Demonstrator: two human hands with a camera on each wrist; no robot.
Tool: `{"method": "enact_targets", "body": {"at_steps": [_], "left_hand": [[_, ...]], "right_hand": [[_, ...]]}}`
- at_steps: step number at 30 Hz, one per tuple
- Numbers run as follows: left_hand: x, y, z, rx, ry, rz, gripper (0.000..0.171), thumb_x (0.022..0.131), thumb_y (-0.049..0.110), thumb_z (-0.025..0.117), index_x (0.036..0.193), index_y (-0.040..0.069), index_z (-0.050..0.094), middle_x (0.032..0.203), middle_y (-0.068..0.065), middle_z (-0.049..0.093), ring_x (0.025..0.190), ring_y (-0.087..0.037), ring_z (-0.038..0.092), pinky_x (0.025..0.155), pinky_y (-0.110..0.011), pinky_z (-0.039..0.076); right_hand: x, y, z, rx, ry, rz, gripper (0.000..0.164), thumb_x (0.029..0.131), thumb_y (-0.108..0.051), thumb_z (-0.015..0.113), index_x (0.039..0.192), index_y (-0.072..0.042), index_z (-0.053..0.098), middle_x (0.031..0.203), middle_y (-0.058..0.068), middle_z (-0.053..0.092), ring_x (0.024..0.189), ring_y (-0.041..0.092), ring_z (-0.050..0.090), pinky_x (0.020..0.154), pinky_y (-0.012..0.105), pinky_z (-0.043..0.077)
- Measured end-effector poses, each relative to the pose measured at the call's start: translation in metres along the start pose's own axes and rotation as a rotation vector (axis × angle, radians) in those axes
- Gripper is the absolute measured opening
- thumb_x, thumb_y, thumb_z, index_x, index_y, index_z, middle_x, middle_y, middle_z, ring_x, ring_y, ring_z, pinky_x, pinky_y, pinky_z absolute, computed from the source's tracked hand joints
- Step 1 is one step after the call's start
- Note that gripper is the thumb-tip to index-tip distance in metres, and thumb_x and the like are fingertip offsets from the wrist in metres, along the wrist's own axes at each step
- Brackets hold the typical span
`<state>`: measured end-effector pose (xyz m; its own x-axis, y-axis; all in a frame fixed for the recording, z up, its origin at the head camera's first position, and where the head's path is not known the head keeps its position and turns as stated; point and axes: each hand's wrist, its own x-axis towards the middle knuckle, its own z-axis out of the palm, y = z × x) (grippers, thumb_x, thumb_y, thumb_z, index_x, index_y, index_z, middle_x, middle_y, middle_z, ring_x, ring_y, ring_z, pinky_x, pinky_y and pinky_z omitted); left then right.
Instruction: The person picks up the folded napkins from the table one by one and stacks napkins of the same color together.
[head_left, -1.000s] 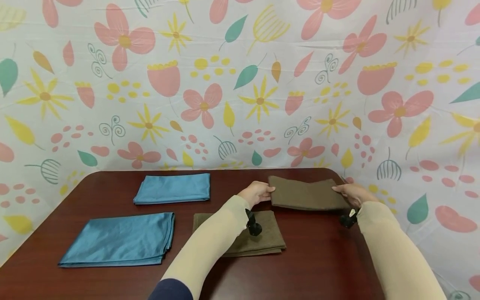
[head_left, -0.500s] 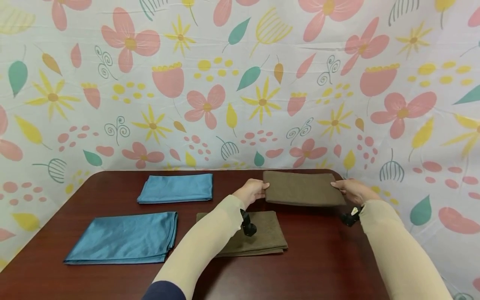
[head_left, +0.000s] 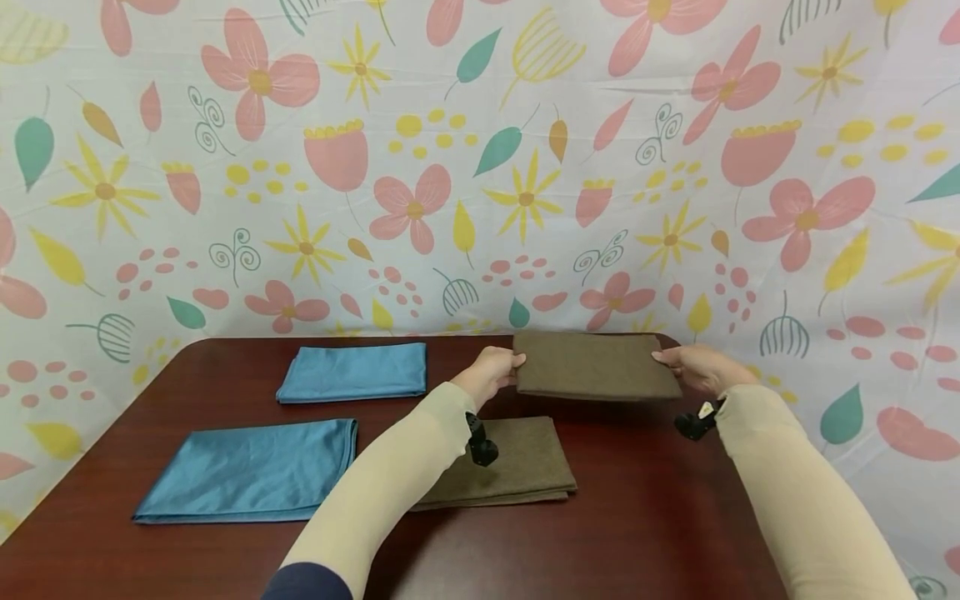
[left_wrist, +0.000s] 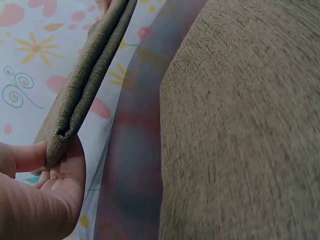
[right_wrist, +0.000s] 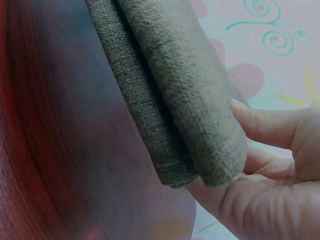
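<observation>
Both hands hold a folded brown cloth [head_left: 596, 367] by its two short ends, above the far right part of the table. The left hand [head_left: 491, 372] pinches the left end; in the left wrist view its thumb [left_wrist: 29, 157] lies on one face and the fingers curl behind. At the other end the right hand [head_left: 697, 368] grips the cloth, thumb on one side and fingers below, as the right wrist view shows. A second folded brown cloth [head_left: 517, 462] lies nearer on the table, partly hidden by the left forearm.
Two folded blue cloths lie on the left: a smaller one [head_left: 352, 372] at the back and a larger one [head_left: 247, 471] in front. The dark red-brown table [head_left: 645, 517] ends at a flower-printed curtain [head_left: 450, 167] behind it and on the right.
The held brown cloth has moved left and slightly up, with both hands. Its upper edge, sagging earlier, is now straighter. The cloths on the table stay put.
</observation>
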<state>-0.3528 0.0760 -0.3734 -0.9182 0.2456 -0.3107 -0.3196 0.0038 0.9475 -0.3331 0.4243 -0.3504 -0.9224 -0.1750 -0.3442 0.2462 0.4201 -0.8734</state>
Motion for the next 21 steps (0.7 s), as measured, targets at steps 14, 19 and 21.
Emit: {"method": "enact_targets", "body": {"at_steps": [14, 19, 21], "left_hand": [[-0.003, 0.0, -0.024, 0.049, 0.042, 0.033, 0.046, 0.097, 0.012, 0.059, 0.14, -0.002, 0.048, 0.134, -0.017, 0.055, 0.115, -0.03, 0.06, 0.1, -0.039, 0.051], [-0.01, 0.003, -0.032, 0.071, 0.056, 0.039, 0.045, 0.097, 0.011, 0.06, 0.138, -0.004, 0.049, 0.131, -0.018, 0.057, 0.111, -0.03, 0.062, 0.097, -0.039, 0.053], [-0.014, 0.006, -0.035, 0.081, 0.059, 0.041, 0.043, 0.096, 0.011, 0.06, 0.136, -0.004, 0.051, 0.129, -0.018, 0.058, 0.11, -0.03, 0.063, 0.097, -0.039, 0.053]], "right_hand": [[-0.004, -0.019, 0.015, -0.036, -0.06, -0.074, 0.064, 0.106, -0.023, 0.039, 0.146, 0.018, 0.009, 0.142, 0.038, 0.026, 0.131, 0.045, 0.037, 0.11, 0.049, 0.038], [-0.006, -0.025, 0.019, -0.026, -0.018, -0.09, 0.03, 0.104, -0.021, 0.046, 0.116, 0.005, 0.038, 0.09, -0.001, 0.037, 0.075, 0.008, 0.04, 0.076, 0.027, 0.042], [-0.007, -0.028, 0.021, -0.003, -0.026, -0.096, 0.025, 0.104, -0.021, 0.047, 0.11, 0.002, 0.041, 0.088, -0.003, 0.037, 0.072, 0.005, 0.04, 0.072, 0.025, 0.042]]}}
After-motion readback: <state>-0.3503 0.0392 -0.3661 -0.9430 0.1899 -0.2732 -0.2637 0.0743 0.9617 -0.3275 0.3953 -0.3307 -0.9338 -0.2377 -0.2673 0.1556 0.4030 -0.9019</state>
